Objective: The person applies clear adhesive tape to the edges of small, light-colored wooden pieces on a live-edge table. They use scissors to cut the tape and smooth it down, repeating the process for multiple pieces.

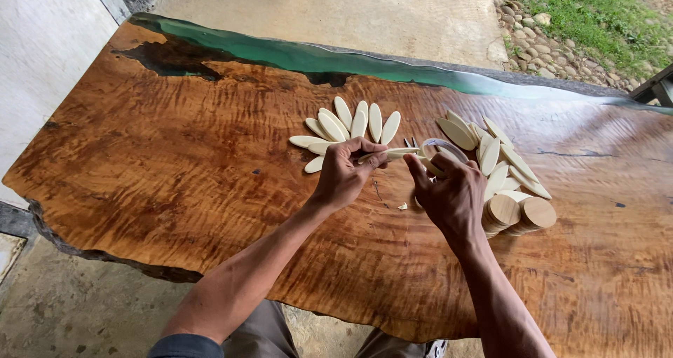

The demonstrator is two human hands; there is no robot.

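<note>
Left hand (343, 176) is closed around one pale wooden petal (392, 152), pinched between thumb and fingers near the middle of the slab tabletop (175, 176). Right hand (449, 193) is curled on a small round container (443, 147) — largely hidden behind the fingers, contents unclear. A fan of petals (350, 123) lies just beyond the left hand, partly covered by it. A loose pile of petals (501, 158) and round wooden discs (522, 214) sit toward the right edge, discs partly obscured by the right wrist.
</note>
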